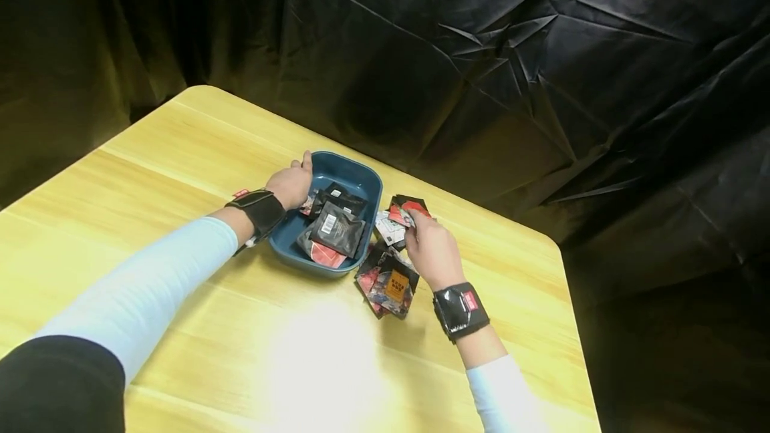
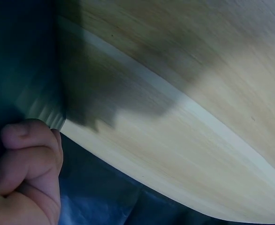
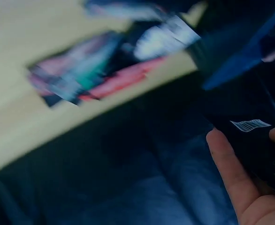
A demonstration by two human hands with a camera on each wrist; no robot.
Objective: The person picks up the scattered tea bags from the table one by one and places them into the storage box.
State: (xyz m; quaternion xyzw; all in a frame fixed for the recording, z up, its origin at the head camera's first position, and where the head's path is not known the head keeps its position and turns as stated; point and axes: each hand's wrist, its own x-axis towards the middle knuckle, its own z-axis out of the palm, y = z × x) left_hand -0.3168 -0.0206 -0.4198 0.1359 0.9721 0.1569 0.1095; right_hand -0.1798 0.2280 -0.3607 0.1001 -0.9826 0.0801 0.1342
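Observation:
My left hand (image 1: 291,186) grips the left rim of a dark blue plastic bin (image 1: 375,179). In the left wrist view its curled fingers (image 2: 27,161) are at the bin's side wall (image 2: 39,84). Inside the bin lie several flat sachets, with a black one bearing a white barcode label (image 1: 338,229) on top. My right hand (image 1: 436,252) is to the right of the bin, over a loose pile of sachets (image 1: 394,286). In the right wrist view it pinches a black sachet (image 3: 250,145) with a barcode between thumb and fingers.
A light wooden table (image 1: 198,132) carries everything, its far edge close behind the bin. Black sheeting (image 1: 385,52) hangs behind the table. The pile holds patterned, red and white sachets (image 3: 100,65), blurred in the right wrist view.

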